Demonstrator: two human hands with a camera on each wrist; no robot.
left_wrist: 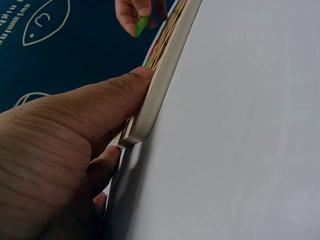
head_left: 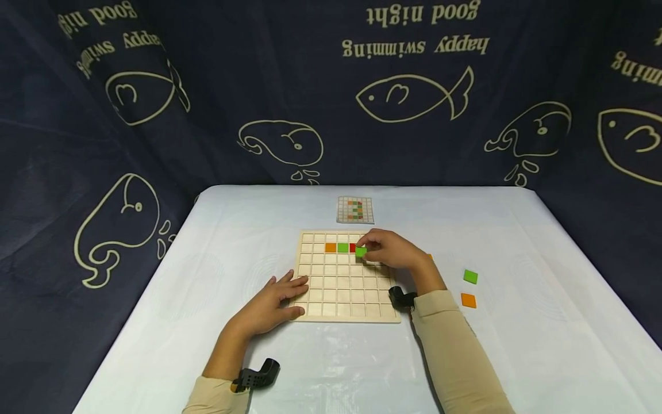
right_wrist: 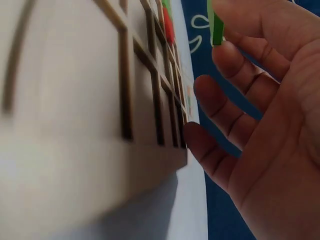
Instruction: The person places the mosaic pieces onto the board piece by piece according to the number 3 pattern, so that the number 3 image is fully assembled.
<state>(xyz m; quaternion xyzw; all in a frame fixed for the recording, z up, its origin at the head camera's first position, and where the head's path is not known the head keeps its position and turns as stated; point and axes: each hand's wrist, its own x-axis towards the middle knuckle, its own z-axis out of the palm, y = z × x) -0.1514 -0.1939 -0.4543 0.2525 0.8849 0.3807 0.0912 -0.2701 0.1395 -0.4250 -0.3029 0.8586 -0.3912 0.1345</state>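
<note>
A wooden grid board (head_left: 337, 294) lies flat on the table. One row of its cells holds an orange tile (head_left: 330, 248), a green tile (head_left: 343, 248) and a red tile (head_left: 353, 248). Between thumb and fingers, my right hand (head_left: 393, 250) pinches another green tile (head_left: 361, 252) over the cells just right of the red one. The right wrist view shows this green tile (right_wrist: 216, 25) tilted on edge, above the board. My left hand (head_left: 266, 305) rests with spread fingers at the board's left side. Its thumb (left_wrist: 112, 97) touches the board's rim near a corner.
Beyond the board lies a small pattern card (head_left: 354, 210) with a coloured grid. To the right are a loose green tile (head_left: 470, 276) and an orange tile (head_left: 468, 301). Another orange tile (head_left: 430, 257) is mostly hidden behind the right wrist. A dark printed curtain (head_left: 289, 69) hangs behind the table.
</note>
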